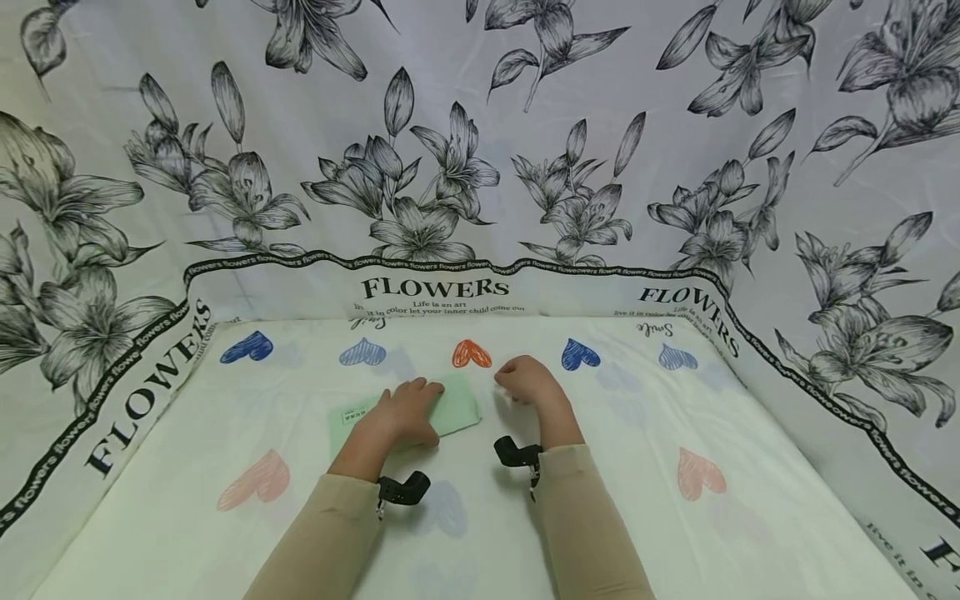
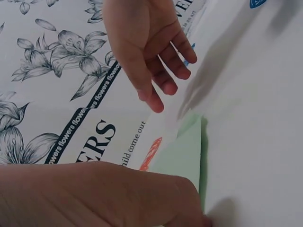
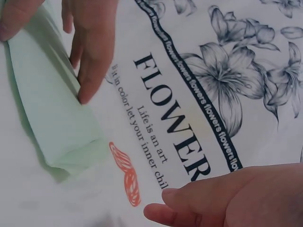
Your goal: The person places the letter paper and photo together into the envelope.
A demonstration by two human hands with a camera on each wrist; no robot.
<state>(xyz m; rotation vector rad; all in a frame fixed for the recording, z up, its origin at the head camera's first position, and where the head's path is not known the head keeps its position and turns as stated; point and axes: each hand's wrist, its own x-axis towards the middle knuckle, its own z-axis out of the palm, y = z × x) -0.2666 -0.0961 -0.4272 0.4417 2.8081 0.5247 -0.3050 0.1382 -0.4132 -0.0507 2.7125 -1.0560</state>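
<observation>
A flat, light-green packet (image 1: 457, 402) with a small printed label lies on the white cloth, left of centre. My left hand (image 1: 401, 414) rests across it, fingers toward its far edge and thumb at its near edge. In the right wrist view the left fingers (image 3: 97, 61) reach straight down along the packet's far side, and its end (image 3: 71, 151) looks creased and thin. To the right, my right hand (image 1: 532, 387) hovers just beyond the packet's end. Its fingers (image 2: 165, 85) hang relaxed and slightly apart in the left wrist view, holding nothing.
The white cloth (image 1: 600, 517) is printed with blue, red and pink hearts. Behind and at both sides rises a hanging flowered fabric (image 1: 570, 208) with a black lettered border. A black wrist camera sits on each forearm (image 1: 600, 533).
</observation>
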